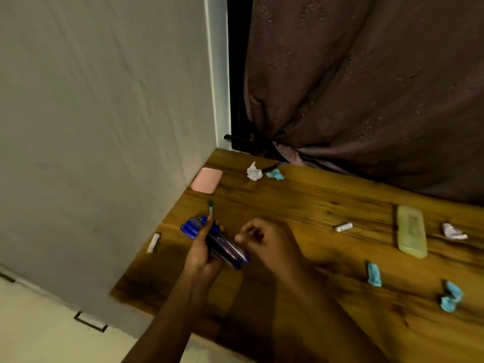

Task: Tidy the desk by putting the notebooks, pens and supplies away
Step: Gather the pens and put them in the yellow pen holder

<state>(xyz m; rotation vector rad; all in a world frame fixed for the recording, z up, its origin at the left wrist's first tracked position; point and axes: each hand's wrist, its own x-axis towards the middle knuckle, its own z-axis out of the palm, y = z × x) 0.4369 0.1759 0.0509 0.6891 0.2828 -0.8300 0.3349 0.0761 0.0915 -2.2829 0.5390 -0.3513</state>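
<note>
Pens (190, 227) bunched in left hand (201, 255), crumpled paper (254, 172), battery (343, 227), pale case (411, 231) nearby

Dim, warm indoor light. My left hand (200, 254) throws a soft shadow on the desk (327, 205). Slight blur; wide-angle edges bend.
</note>
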